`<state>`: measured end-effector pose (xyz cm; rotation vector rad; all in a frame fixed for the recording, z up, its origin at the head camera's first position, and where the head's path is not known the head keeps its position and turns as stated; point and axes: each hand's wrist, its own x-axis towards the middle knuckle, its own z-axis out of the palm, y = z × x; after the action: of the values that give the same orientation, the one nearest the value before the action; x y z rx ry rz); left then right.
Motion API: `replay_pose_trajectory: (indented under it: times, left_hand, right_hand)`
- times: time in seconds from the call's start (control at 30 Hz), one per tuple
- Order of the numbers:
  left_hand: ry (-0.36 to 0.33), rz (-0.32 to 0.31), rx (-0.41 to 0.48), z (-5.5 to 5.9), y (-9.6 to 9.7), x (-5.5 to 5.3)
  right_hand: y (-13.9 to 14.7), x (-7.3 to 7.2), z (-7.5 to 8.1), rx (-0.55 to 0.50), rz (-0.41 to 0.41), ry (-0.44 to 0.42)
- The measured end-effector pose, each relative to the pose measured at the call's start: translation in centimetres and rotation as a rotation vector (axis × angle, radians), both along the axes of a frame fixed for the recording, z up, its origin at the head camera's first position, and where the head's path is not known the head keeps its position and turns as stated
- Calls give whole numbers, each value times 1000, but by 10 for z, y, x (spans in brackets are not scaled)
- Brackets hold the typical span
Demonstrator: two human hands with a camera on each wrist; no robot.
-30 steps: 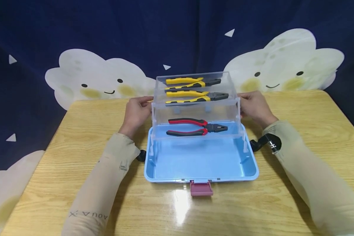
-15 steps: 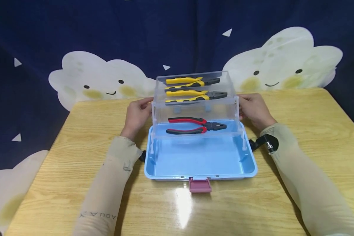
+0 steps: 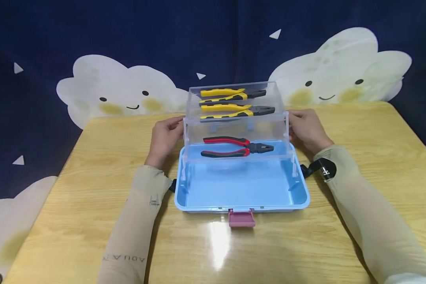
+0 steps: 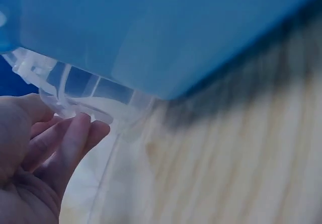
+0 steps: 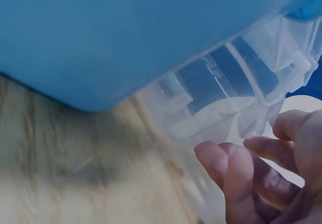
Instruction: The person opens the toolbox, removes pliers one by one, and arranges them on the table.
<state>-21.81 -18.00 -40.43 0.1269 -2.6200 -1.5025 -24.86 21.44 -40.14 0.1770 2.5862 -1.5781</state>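
A toolbox with a light-blue base stands open, two clear trays raised over its back half. Black-and-yellow pliers, two pairs, lie in the upper tray. One pair of black-and-red pliers rests in the lower tray. Behind the box, my left hand pinches the edge of the clear lid between thumb and fingers. On the opposite side my right hand holds the lid's other end, thumb and curled fingers at its rim in the right wrist view. The trays partly hide the fingertips in the head view.
A pink latch hangs from the base's front edge. The box stands on a wood-grain table. Close behind the table hangs a dark-blue curtain with cloud prints. Dark wrist mounts sit close beside the base.
My left forearm has swung slightly inward, toward the box. Both hands keep their places at the lid, and the pliers lie as before. The head view has shifted a little.
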Motion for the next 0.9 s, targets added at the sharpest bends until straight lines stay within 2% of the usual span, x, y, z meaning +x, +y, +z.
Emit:
replay_pose_trajectory:
  times: [0.17,0.4,0.53,0.63,0.8,0.9]
  left_hand:
    - [3,-32,5,0,4,0]
    - [14,-5,85,-1,-1,4]
    - [0,-10,101,-1,-1,1]
    - [1,-13,68,1,1,0]
    - [38,-3,-54,9,6,2]
    - [8,22,-70,13,5,6]
  right_hand:
    - [6,4,-1,42,-9,-10]
    - [2,4,-1,21,7,14]
    - [2,5,-2,22,-2,16]
    - [4,5,-2,23,-8,13]
    - [4,6,-3,22,-9,20]
    - [0,4,-4,16,4,15]
